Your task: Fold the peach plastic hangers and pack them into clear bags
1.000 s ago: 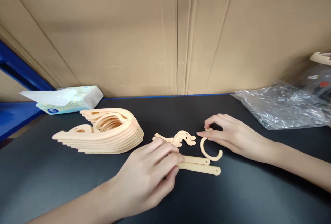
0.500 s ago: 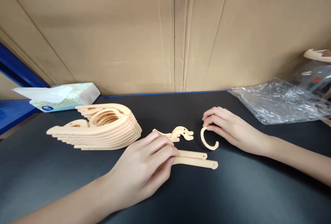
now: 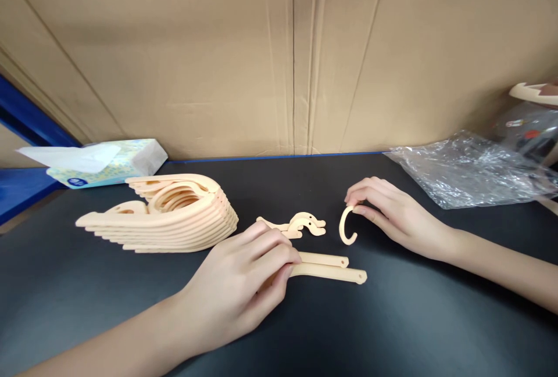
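The left hand (image 3: 246, 278) grips 2 flat strips (image 3: 329, 273) on the counter (image 3: 392, 319) while the right hand (image 3: 390, 211) pinches the hook (image 3: 342, 228), just right of the small curved pieces (image 3: 294, 227), by its tip alone, so it could twist loose.

From afar I have a stack of cream, curved plastic hangers (image 3: 183, 232) at left on the flat black tabletop (image 3: 418, 307) — a patterned tissue pack (image 3: 124, 162) behind it; rightward lie two cream, wavy plastic pieces (image 3: 296, 226); before those, two cream, straight plastic bars (image 3: 326, 272), partly under the left hand (image 3: 250, 275); right of the pieces, a cream, C-shaped plastic hook (image 3: 342, 227) in the right hand (image 3: 390, 208); behind that, farther right, a crumpled clear plastic sheet (image 3: 466, 171).
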`<state>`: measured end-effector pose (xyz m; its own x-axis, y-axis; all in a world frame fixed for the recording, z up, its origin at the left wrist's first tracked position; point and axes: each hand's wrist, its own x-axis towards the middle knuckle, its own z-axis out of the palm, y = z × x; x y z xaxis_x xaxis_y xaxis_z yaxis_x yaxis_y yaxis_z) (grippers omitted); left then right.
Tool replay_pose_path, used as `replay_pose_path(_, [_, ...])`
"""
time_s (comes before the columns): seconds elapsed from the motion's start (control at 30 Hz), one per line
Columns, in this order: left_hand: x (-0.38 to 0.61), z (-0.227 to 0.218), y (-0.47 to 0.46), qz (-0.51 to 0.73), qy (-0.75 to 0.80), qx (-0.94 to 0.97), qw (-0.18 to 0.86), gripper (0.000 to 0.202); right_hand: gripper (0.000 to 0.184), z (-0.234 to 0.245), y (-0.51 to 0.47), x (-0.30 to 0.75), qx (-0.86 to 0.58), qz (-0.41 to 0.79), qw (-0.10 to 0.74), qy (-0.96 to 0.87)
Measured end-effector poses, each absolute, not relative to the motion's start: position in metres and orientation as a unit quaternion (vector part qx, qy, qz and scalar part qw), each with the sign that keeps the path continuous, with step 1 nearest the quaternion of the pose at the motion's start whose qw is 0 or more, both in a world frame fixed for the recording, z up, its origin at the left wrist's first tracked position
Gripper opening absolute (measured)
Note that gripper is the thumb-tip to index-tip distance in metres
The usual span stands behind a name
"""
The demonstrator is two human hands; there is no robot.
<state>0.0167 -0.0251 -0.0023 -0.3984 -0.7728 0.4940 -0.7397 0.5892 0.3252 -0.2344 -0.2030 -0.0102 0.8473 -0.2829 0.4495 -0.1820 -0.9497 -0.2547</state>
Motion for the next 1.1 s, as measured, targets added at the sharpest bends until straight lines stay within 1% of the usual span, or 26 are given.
replay_pose_path(0.17, [0.0169,-0.0033,-0.0252,-0.039,-0.840,0.449,0.303,0.020,0.008,-0.0102,-0.2024,-0.2363,-0.950,-0.279,0.067,0.121])
replay_pose_path(0.37, [0.0155,-0.0016,-0.0247,-0.045,-0.841,0.454,0.291,0.023,0.007,-0.0065,-0.1987,-0.2367,-0.922,-0.361,-0.019,0.136])
replay_pose_path(0.57, [0.0138,0.0038,-0.0180,-0.018,-0.838,0.469,0.278,0.038,0.007,-0.0044,-0.1963,-0.2362,-0.917,-0.372,0.007,0.140])
replay_pose_path(0.63, [0.0137,0.0031,-0.0179,-0.004,-0.837,0.478,0.267,0.034,0.008,-0.0047,-0.1970,-0.2360,-0.919,-0.366,0.017,0.145])
replay_pose_path(0.7, [0.0136,0.0013,-0.0192,0.008,-0.834,0.484,0.265,0.026,0.009,-0.0061,-0.1986,-0.2360,-0.919,-0.360,0.029,0.157])
replay_pose_path(0.77, [0.0137,-0.0009,-0.0209,0.030,-0.834,0.481,0.269,0.014,0.008,-0.0082,-0.2006,-0.2365,-0.916,-0.356,0.050,0.180])
replay_pose_path(0.83, [0.0140,-0.0031,-0.0223,0.055,-0.835,0.477,0.268,0.005,0.006,-0.0101,-0.2023,-0.2371,-0.910,-0.351,0.092,0.202])
replay_pose_path(0.97, [0.0144,-0.0054,-0.0227,0.074,-0.835,0.483,0.255,0.012,0.006,-0.0100,-0.2030,-0.2371,-0.894,-0.323,0.224,0.215])
replay_pose_path(1.1, [0.0145,-0.0051,-0.0223,0.069,-0.838,0.482,0.246,0.013,0.010,-0.0075,-0.2026,-0.2353,-0.871,-0.313,0.310,0.219])
